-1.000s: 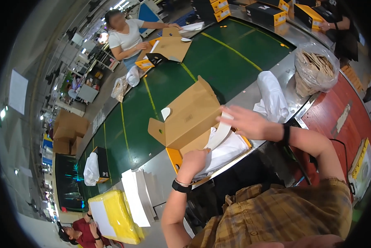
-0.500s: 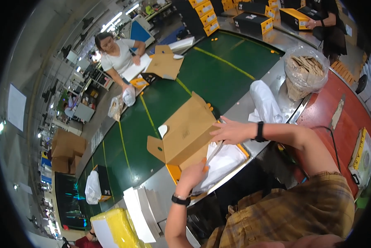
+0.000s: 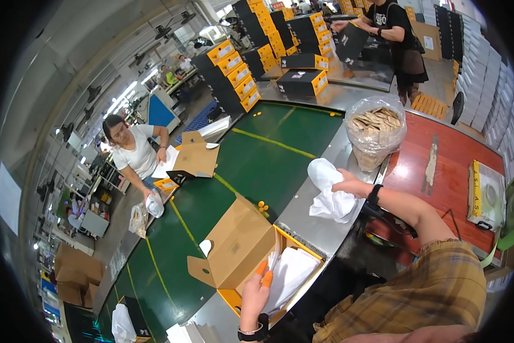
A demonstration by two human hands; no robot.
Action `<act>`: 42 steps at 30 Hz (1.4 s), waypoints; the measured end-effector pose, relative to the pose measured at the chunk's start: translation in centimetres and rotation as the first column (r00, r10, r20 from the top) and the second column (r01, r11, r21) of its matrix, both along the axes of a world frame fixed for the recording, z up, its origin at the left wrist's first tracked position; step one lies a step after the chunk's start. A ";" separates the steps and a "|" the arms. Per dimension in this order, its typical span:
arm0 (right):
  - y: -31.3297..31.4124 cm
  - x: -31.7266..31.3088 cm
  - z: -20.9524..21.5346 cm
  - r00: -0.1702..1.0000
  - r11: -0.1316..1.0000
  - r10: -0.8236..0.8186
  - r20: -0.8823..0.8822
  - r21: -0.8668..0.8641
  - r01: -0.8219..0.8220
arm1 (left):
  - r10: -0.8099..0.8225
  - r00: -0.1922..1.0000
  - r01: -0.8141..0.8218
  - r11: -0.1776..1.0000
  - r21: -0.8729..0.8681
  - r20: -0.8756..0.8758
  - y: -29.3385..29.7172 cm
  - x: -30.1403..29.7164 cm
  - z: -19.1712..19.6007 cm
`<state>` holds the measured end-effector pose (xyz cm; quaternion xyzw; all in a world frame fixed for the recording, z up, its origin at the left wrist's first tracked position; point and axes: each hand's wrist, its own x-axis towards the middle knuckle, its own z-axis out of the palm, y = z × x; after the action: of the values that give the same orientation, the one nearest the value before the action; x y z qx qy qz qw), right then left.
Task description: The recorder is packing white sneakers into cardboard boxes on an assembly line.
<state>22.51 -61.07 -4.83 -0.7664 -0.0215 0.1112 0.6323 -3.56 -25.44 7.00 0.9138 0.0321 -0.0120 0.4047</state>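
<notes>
At the far left a co-worker in a white top [image 3: 135, 155] bends over another cardboard box [image 3: 195, 160] beside the green conveyor belt [image 3: 251, 160]. Nearer, on the belt's near edge, sits the open shoe box [image 3: 251, 260], its brown cardboard lid [image 3: 234, 243] tipped up and leaning toward the left, its orange rim showing. The left hand [image 3: 255, 294], with orange finger cots [image 3: 262, 273] on two fingertips, lies flat on the white wrapping paper [image 3: 291, 274] inside the box, fingers spread and pressing, closed on nothing.

A second ago the right hand lay on the box beside the left; half a second ago it was already stretching away. Now the right hand [image 3: 351, 186] has gone far right onto the steel desk [image 3: 314, 223] and is closed around a bundle of white tissue paper [image 3: 332, 191]. From that I judge the box's lining is set and a fresh wad is being picked up for it.

Further right stands a clear plastic bag [image 3: 377, 128] of tan paper pieces, then a red desk top [image 3: 440, 166] with a packet [image 3: 488, 191] at its right end. At the far right another person in black [image 3: 394, 28] handles stacked black-and-orange boxes [image 3: 302, 80].

Whether the box holds shoes I cannot tell; the paper hides its inside, and the left wrist is cut off by the lower edge.
</notes>
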 end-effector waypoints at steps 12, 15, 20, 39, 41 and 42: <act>14.8 -13.4 18.3 0.621 0.494 0.550 0.559 0.382 -0.781 | 0.209 0.861 -0.005 0.915 -0.404 0.464 -4.7 4.5 4.4; 17.7 -13.5 17.5 0.606 0.335 0.635 0.480 0.535 -0.775 | 0.316 0.804 -0.081 0.897 -0.433 0.504 -1.5 1.7 5.9; 20.3 -13.7 8.4 0.176 0.394 0.914 0.365 -0.696 -0.600 | -0.006 0.892 -0.176 0.916 0.360 0.452 3.5 -0.9 7.4; 15.7 -16.2 4.7 0.146 0.447 0.894 0.423 -0.840 -0.308 | -0.085 0.994 0.106 0.583 0.806 -0.070 3.8 0.0 -1.3; 16.3 -16.5 4.3 0.194 0.388 0.920 0.340 -0.854 -0.346 | -0.066 0.992 0.128 0.626 0.769 -0.112 5.1 0.5 -3.7; 16.5 -16.3 4.3 0.195 0.390 0.920 0.341 -0.853 -0.346 | -0.105 0.977 0.207 0.702 0.682 -0.188 6.9 1.1 -4.5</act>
<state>6.19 -44.61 -0.48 -0.7817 -0.6072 0.0267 0.1397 -2.48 -18.58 2.46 0.9950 -0.0159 -0.0950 0.0249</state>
